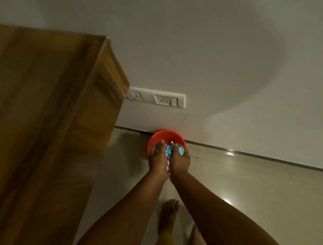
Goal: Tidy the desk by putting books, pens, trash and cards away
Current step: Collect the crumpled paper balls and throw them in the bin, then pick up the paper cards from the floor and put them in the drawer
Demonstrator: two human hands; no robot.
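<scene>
Both hands, left hand (pixel 158 159) and right hand (pixel 179 160), clasp crumpled paper (pixel 168 150) together over a red bin (pixel 165 136) by the far wall (pixel 208 42).

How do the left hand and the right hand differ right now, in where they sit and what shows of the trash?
The left hand sits nearer the desk, the right hand nearer the bare wall side. Blue paper shows against the right hand's fingers; the left hand's back hides most of its share. Both are cupped together around crumpled trash, over the red bin.
</scene>
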